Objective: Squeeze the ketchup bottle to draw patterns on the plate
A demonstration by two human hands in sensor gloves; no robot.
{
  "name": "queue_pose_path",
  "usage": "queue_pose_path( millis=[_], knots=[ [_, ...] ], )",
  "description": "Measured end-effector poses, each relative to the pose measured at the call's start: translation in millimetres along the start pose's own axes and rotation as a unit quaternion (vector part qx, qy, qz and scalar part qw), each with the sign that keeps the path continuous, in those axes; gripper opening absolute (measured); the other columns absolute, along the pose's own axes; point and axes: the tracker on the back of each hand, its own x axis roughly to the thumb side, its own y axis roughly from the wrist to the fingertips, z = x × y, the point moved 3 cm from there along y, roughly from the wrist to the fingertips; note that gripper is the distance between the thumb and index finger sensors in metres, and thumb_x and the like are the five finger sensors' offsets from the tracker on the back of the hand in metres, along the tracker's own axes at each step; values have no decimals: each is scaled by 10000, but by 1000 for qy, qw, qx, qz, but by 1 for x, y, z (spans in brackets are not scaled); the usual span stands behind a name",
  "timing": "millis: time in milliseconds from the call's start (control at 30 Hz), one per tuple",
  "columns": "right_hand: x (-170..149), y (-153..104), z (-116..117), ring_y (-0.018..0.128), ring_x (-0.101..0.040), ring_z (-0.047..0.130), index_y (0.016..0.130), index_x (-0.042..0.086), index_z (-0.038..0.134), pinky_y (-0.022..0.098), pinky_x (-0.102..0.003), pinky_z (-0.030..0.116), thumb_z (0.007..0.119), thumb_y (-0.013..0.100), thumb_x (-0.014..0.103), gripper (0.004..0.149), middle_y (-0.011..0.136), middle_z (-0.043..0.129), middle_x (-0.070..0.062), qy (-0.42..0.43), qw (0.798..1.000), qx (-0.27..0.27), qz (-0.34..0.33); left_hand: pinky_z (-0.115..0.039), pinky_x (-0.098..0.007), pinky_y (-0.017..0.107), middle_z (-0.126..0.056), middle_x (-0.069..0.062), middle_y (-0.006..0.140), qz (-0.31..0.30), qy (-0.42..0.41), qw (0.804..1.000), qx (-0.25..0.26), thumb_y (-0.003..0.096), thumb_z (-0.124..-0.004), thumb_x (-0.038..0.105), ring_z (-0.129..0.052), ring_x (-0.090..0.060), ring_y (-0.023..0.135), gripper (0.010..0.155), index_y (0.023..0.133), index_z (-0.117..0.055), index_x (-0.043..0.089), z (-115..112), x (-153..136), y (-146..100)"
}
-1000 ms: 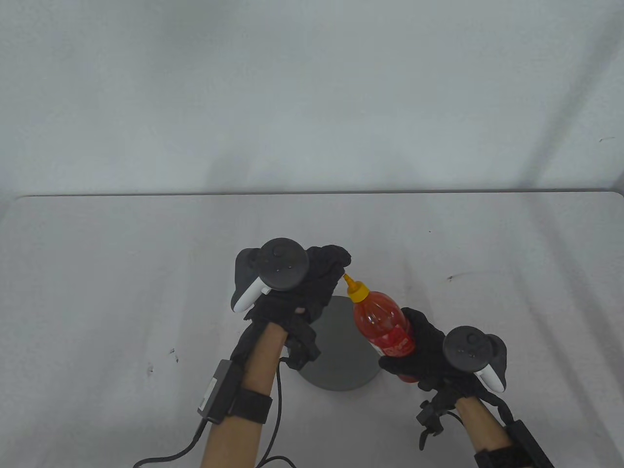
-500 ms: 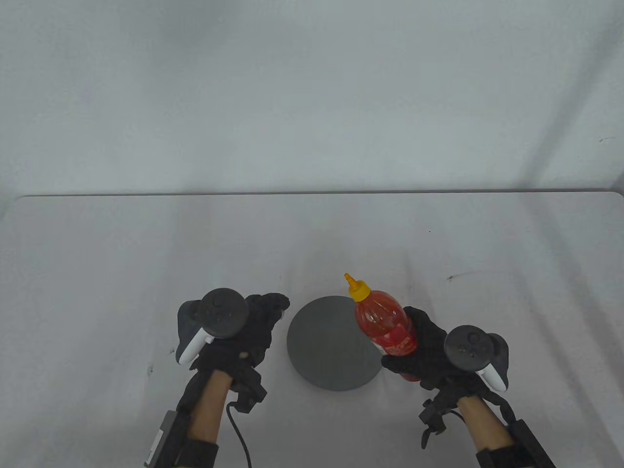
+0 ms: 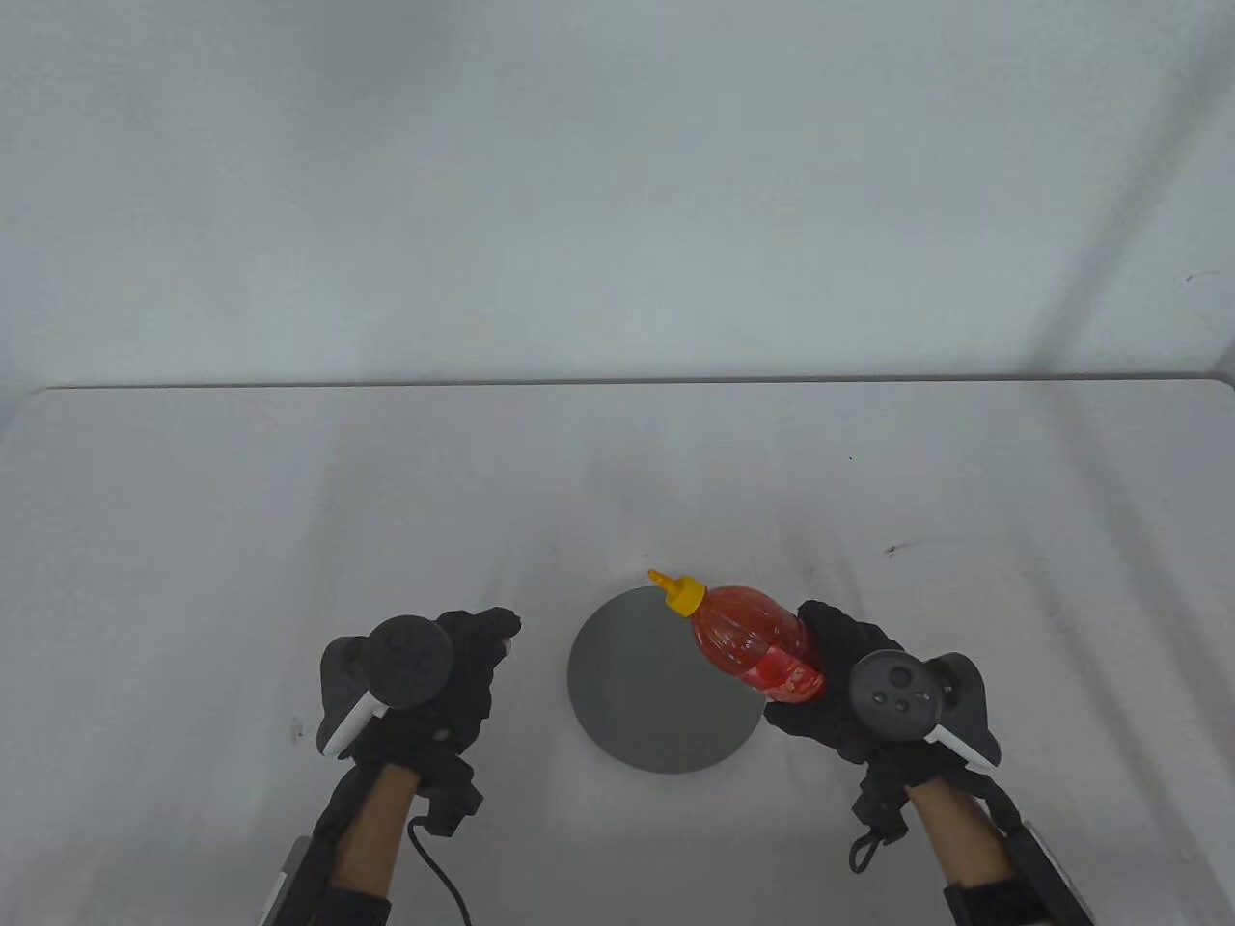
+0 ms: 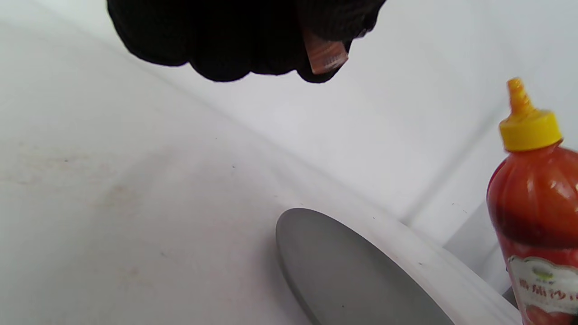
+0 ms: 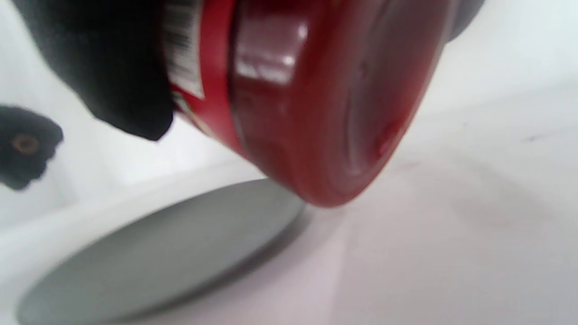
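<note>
Now that my left hand (image 3: 425,675) has pulled clear, fingers curled round a small cap I think, my right hand (image 3: 849,690), clamped on the ketchup bottle (image 3: 748,637), is tipping its nozzle over the still-clean plate (image 3: 637,709), ready to squeeze

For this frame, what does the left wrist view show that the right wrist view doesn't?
Only the left wrist view shows the ketchup bottle's yellow nozzle cap and part of its front label.

Only the right wrist view shows the bottle's underside and the right hand gripping its body, the barcode edge beside the glove.

Both show the gray plate on the white table, with no ketchup visible on it.
</note>
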Motion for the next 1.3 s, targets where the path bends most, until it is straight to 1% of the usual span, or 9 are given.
queue_pose_path(
  millis=[67, 200, 267, 367, 500, 800, 1067, 1300],
  knots=[
    [5, 2, 0, 866, -449, 807, 1091, 96, 526, 646, -689, 664, 1025, 397, 573, 979, 1031, 756, -240, -52, 999, 9, -14, -719, -614, 630, -774, -166, 930, 1, -10, 1000, -6, 556, -602, 285, -823, -334, 822, 485, 1020, -685, 169, -3, -4, -2],
    [13, 3, -2, 855, -447, 816, 1089, 89, 540, 644, -686, 669, 1021, 395, 585, 980, 1022, 770, -241, -106, 994, 16, -32, -719, -612, 629, -780, -160, 925, 8, 0, 1000, 0, 558, -605, 288, -826, -328, 820, 478, 1016, -688, 176, -3, -9, -3],
    [20, 5, -3, 857, -445, 815, 1090, 91, 538, 646, -681, 672, 1016, 396, 591, 980, 1023, 771, -237, -156, 986, 24, -50, -717, -612, 629, -781, -159, 924, 9, -2, 1000, 1, 560, -604, 298, -826, -329, 818, 480, 1015, -689, 174, -3, -10, -2],
    [27, 11, -2, 855, -439, 822, 1091, 93, 535, 646, -679, 674, 1013, 393, 598, 985, 1023, 772, -235, -210, 975, 38, -57, -716, -612, 629, -783, -158, 922, 13, -3, 1000, 7, 562, -606, 300, -827, -329, 817, 478, 1014, -691, 172, -2, -13, -2],
    [36, 19, 1, 852, -440, 820, 1090, 87, 536, 646, -678, 675, 1011, 389, 603, 992, 1020, 775, -233, -248, 965, 51, -65, -713, -613, 629, -784, -160, 920, 17, -8, 1000, 12, 564, -609, 302, -826, -331, 816, 476, 1013, -692, 168, -1, -15, -2],
    [53, 28, 8, 844, -433, 825, 1086, 81, 533, 650, -675, 675, 1002, 389, 614, 995, 1014, 777, -231, -290, 951, 67, -85, -712, -613, 629, -785, -156, 919, 19, -6, 1000, 22, 565, -610, 305, -827, -329, 815, 474, 1012, -692, 169, 1, -16, -2],
    [53, 33, 17, 816, -436, 830, 1073, 64, 538, 650, -679, 672, 1011, 380, 607, 999, 987, 793, -235, -286, 953, 68, -78, -711, -612, 629, -786, -155, 919, 19, -7, 999, 30, 566, -610, 306, -826, -330, 816, 473, 1011, -692, 169, 2, -17, -2],
    [54, 38, 18, 797, -425, 834, 1061, 63, 546, 653, -675, 673, 1014, 374, 606, 993, 965, 806, -223, -292, 950, 63, -90, -712, -612, 629, -786, -155, 919, 18, -5, 999, 34, 566, -610, 307, -828, -328, 816, 472, 1011, -692, 170, 2, -17, -1]
  ],
)
